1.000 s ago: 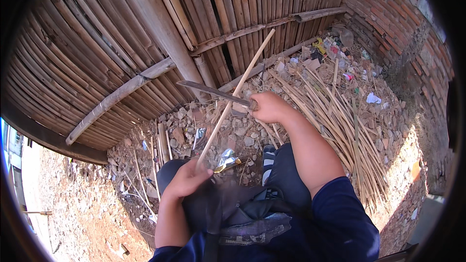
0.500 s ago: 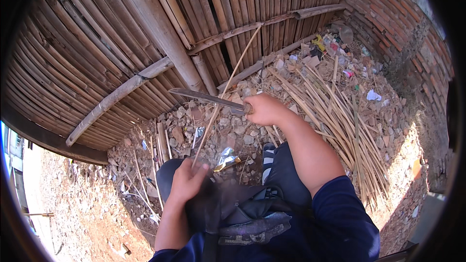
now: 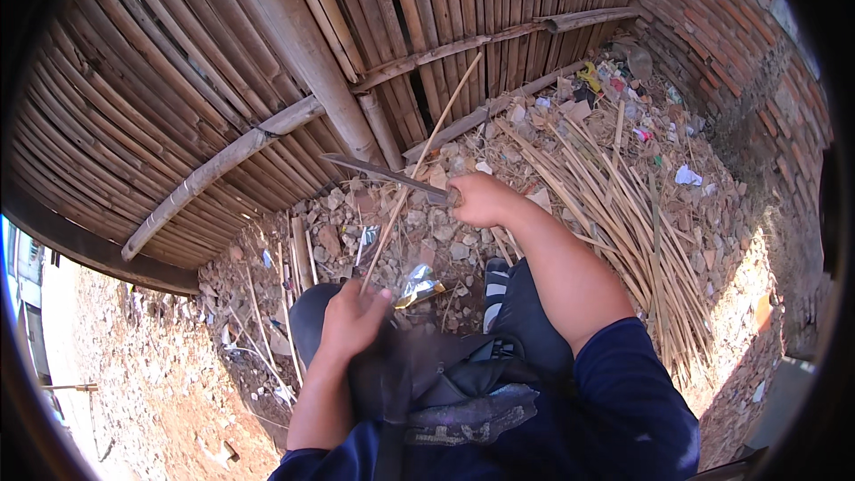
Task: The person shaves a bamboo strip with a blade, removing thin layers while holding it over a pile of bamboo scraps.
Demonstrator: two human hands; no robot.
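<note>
My left hand (image 3: 352, 319) is closed around the lower end of a long, thin bamboo strip (image 3: 443, 115), above my left knee. The strip slants up and away to the right, toward the bamboo wall. In my right hand (image 3: 481, 199) is the handle of a machete (image 3: 383, 175), gripped in closed fingers. Its dark blade points left and crosses the strip around the middle; whether the edge touches it I cannot tell. To the right of my right forearm a large bundle of split bamboo strips (image 3: 614, 232) lies on the rubble.
A bamboo-slat wall (image 3: 160, 116) with a bamboo rail stands ahead and left; a brick wall (image 3: 704, 27) rises at the far right. Rubble and litter cover the ground, with a shiny foil wrapper (image 3: 417, 287) between my knees. Thin sticks (image 3: 258, 321) lie left of my left knee.
My left hand has risen slightly and moved a little right with the bamboo strip, whose far end sits a bit lower. The machete stays across it, nearly unmoved.
</note>
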